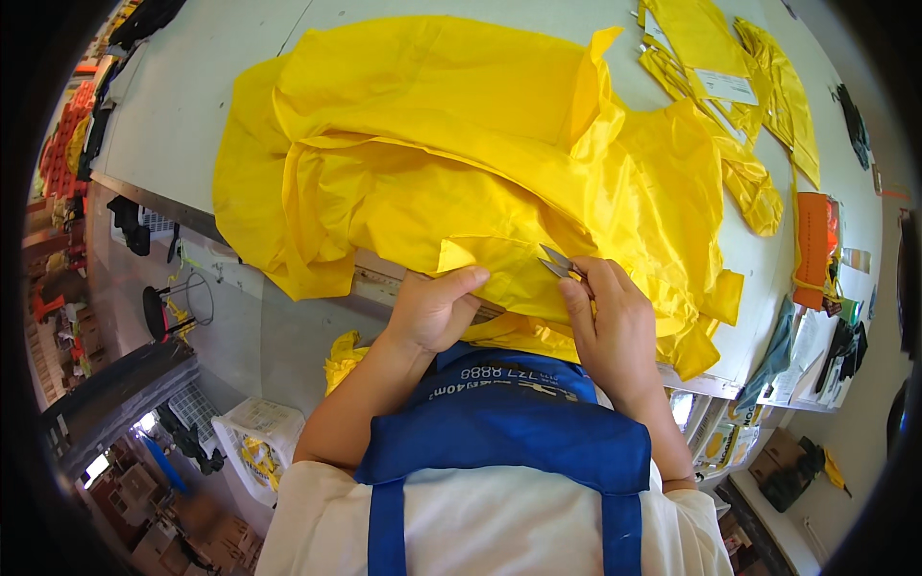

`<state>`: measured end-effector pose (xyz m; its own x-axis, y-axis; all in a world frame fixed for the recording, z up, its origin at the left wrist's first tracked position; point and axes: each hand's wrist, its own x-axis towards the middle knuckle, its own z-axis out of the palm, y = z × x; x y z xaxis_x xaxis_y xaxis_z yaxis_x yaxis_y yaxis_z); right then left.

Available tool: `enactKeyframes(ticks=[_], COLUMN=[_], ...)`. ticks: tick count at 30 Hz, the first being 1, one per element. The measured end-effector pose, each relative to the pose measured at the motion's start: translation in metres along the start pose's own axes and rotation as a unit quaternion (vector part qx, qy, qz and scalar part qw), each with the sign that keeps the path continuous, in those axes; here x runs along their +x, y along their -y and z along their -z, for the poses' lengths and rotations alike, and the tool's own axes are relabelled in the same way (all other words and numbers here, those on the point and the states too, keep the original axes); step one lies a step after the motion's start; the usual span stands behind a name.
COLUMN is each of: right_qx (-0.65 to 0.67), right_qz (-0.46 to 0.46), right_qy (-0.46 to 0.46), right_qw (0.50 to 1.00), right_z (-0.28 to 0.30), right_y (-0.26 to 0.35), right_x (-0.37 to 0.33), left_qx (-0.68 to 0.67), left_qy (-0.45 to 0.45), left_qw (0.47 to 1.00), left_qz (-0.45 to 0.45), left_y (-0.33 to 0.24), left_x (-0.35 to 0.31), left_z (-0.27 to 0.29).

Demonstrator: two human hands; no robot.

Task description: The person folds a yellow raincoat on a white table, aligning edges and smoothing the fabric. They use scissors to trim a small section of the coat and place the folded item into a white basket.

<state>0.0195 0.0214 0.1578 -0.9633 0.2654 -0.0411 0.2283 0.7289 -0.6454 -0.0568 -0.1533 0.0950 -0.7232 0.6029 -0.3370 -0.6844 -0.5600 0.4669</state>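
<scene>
A large piece of shiny yellow fabric [413, 91], crumpled and folded over itself, lies on the pale table and hangs past its near edge. My left hand [437, 305] pinches a flap of this fabric near the table's front edge, thumb on top and fingers underneath. Small metal thread snips [560, 262] are in my right hand [613, 322], with the pointed blades slightly apart and directed up and left, close over the same flap. My right palm hides the handle of the snips. Whether the blades touch the fabric I cannot tell.
Folded yellow pieces with white labels [727, 86] lie at the table's far right. An orange box [812, 252] stands near the right edge, with dark gloves [841, 355] closer to me. Left below the table are a round black stool [157, 314] and a white basket [257, 437].
</scene>
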Motion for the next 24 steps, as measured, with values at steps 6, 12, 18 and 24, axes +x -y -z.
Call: enactKeyframes(ticks=[6,12,18,24], right_qx=[0.042,0.085,0.348,0.290], right_qz=[0.016,0.023,-0.108,0.004], right_qy=[-0.016,-0.010,-0.043,0.068], right_qw=[0.999,0.996,0.930,0.954], right_z=[-0.003,-0.005,-0.013,-0.006], right_y=[0.002,-0.003,-0.011,0.011], right_x=[0.007,0.009,0.011,0.021], left_qx=[-0.034,-0.024,0.010,0.237], left_qy=[0.014,0.024,0.031,0.030], left_qw=[0.999,0.999,0.999,0.971], left_qz=[0.008,0.007,-0.007,0.006], left_y=[0.003,0.002,0.005,-0.005], left_x=[-0.002,-0.001,-0.004,-0.009], left_z=[0.003,0.006,0.009,0.005])
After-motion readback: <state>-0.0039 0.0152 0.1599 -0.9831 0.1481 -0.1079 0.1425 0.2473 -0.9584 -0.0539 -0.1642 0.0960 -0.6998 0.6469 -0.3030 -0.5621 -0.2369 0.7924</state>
